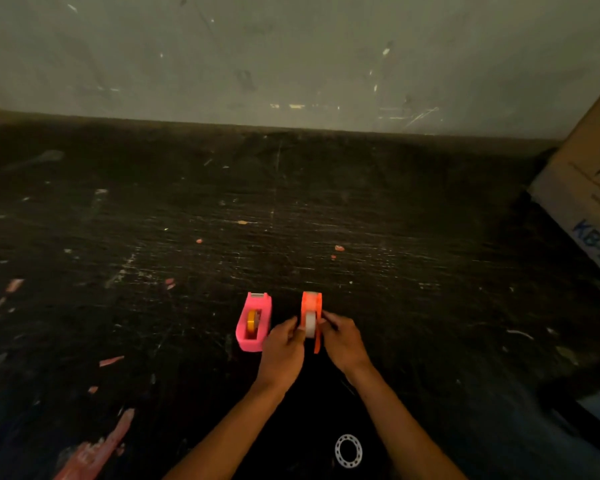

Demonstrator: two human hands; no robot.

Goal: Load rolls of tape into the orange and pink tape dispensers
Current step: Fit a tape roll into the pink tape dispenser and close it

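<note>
The orange tape dispenser stands on the dark worktop near the middle, with a white roll of tape sitting in it. My left hand pinches the roll and dispenser from the left. From the right, my right hand grips the dispenser's side. Just to the left stands the pink tape dispenser, untouched, with a yellow-orange roll of tape inside it.
A white plastic ring lies near the front edge between my forearms. A cardboard box leans at the right. A grey wall closes the back. The worktop is scratched and spotted with pink paint.
</note>
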